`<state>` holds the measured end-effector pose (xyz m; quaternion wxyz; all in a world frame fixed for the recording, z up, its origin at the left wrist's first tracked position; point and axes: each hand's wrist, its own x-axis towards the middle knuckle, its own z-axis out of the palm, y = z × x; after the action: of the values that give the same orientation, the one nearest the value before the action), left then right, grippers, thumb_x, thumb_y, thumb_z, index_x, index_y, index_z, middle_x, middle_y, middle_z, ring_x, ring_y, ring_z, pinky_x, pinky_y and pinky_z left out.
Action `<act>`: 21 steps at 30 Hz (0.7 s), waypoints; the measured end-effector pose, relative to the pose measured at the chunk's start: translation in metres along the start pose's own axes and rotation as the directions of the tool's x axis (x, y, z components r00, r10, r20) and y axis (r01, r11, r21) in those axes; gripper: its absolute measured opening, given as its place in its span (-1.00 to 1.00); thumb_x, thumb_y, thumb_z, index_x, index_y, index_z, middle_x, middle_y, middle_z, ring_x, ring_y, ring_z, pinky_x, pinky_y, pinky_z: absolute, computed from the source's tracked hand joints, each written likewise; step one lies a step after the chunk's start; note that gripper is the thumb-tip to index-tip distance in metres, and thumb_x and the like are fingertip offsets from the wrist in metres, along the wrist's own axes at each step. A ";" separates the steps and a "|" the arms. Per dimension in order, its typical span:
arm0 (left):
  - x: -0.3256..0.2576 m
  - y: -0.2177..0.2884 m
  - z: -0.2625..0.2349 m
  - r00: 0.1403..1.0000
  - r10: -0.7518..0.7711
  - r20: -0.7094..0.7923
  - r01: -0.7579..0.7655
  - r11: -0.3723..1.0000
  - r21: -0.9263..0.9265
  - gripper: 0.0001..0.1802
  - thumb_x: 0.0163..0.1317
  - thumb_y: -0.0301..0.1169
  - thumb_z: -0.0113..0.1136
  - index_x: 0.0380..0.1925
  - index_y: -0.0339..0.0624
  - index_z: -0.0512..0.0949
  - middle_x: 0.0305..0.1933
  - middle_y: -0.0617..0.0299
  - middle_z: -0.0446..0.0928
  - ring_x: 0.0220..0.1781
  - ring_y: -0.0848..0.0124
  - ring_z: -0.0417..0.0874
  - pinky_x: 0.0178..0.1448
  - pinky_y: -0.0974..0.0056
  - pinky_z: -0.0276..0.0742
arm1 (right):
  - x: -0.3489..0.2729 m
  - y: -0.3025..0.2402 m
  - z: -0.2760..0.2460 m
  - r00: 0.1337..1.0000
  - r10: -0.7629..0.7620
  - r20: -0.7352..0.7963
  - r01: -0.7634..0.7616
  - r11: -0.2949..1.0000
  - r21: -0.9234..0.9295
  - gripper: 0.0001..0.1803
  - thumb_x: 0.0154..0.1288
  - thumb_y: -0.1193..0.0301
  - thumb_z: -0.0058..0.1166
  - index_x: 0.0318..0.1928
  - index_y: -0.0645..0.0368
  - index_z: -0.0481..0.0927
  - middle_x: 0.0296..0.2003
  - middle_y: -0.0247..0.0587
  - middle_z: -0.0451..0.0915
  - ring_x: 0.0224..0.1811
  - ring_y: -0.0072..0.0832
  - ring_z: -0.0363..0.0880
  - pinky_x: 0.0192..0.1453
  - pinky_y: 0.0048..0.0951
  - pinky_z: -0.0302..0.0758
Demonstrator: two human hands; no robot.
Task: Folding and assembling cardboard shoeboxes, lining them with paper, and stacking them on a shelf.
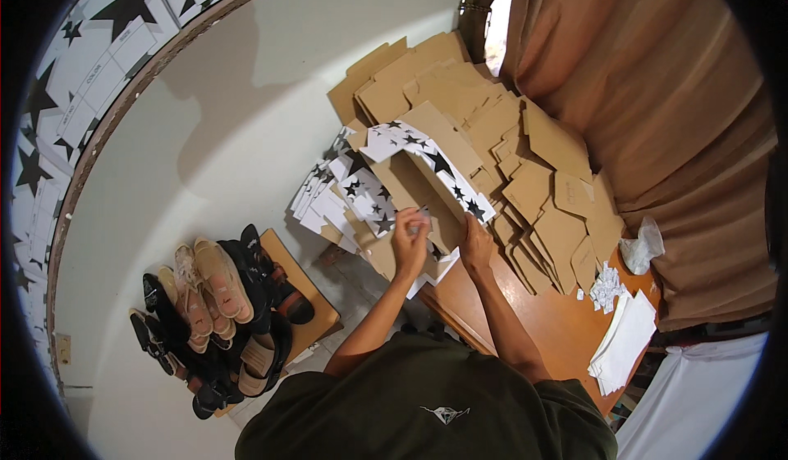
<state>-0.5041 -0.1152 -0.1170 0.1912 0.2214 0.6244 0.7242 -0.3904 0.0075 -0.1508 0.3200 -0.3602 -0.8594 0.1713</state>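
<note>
A partly folded cardboard box (465,183), white with black stars outside and brown inside, lies tilted in front of me over the near left part of the table. My right hand (476,245) is closed round the near right end of its wall, thumb along the edge. Over the box's near end is my left hand (409,245), fingers curled in and a little blurred at the tips. Whether they pinch anything does not show. Close to both hands, a white flap (439,273) sticks out at the box's near end.
Flat brown cartons (525,189) pile up behind and right of the box; star-printed sheets (324,201) lie left. The wooden table (525,320) bears white papers (621,341), small paper pieces (607,288) and a plastic bag (642,247). Shoes (217,312) stand lower left. A brown curtain (648,115) hangs right.
</note>
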 end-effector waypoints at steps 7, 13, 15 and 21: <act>0.016 0.006 -0.016 0.946 -0.200 -0.255 0.200 0.980 -0.027 -0.19 0.31 -0.07 0.41 0.35 -0.34 0.28 0.28 -0.14 0.37 0.30 0.13 0.40 0.40 0.03 0.33 | 0.022 -0.023 -0.057 0.972 0.000 -0.233 0.011 0.999 0.046 -0.79 0.45 0.51 0.10 0.05 0.23 0.59 -0.28 0.15 0.70 -0.31 -0.01 0.75 -0.30 -0.14 0.65; 0.025 0.032 -0.005 0.987 -0.160 -0.021 0.162 0.983 0.092 -0.30 0.35 -0.29 0.36 0.35 -0.37 0.27 0.20 -0.14 0.51 0.19 0.22 0.57 0.19 0.18 0.53 | 0.000 -0.026 -0.121 0.927 0.077 -0.366 -0.051 0.995 0.081 -0.87 0.46 0.57 0.11 -0.03 0.30 0.58 -0.39 -0.02 0.69 -0.40 -0.34 0.74 -0.36 -0.35 0.63; 0.021 0.033 0.000 0.996 -0.068 0.064 0.071 0.997 -0.044 -0.48 0.36 -0.58 0.25 0.27 -0.37 0.33 -0.08 0.05 0.67 -0.15 0.42 0.71 -0.11 0.37 0.62 | -0.008 -0.032 -0.149 0.910 0.072 -0.409 -0.036 0.995 0.097 -0.85 0.38 0.66 0.16 -0.07 0.38 0.57 -0.40 0.04 0.66 -0.46 -0.28 0.70 -0.42 -0.40 0.59; -0.035 0.105 0.053 0.959 0.112 0.262 -0.119 0.993 0.012 -0.55 0.41 -0.56 0.20 0.25 -0.36 0.36 -0.08 0.17 0.65 -0.15 0.52 0.64 -0.17 0.42 0.55 | -0.057 -0.018 -0.227 0.804 0.167 -0.571 -0.109 0.985 0.135 -0.88 0.40 0.64 0.15 -0.08 0.37 0.58 -0.41 -0.03 0.68 -0.44 -0.37 0.74 -0.37 -0.42 0.61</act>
<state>-0.4456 -0.1062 -0.0097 0.2260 0.3534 0.5899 0.6899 -0.2164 -0.0315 0.0017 0.5699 -0.4411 -0.6834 0.1170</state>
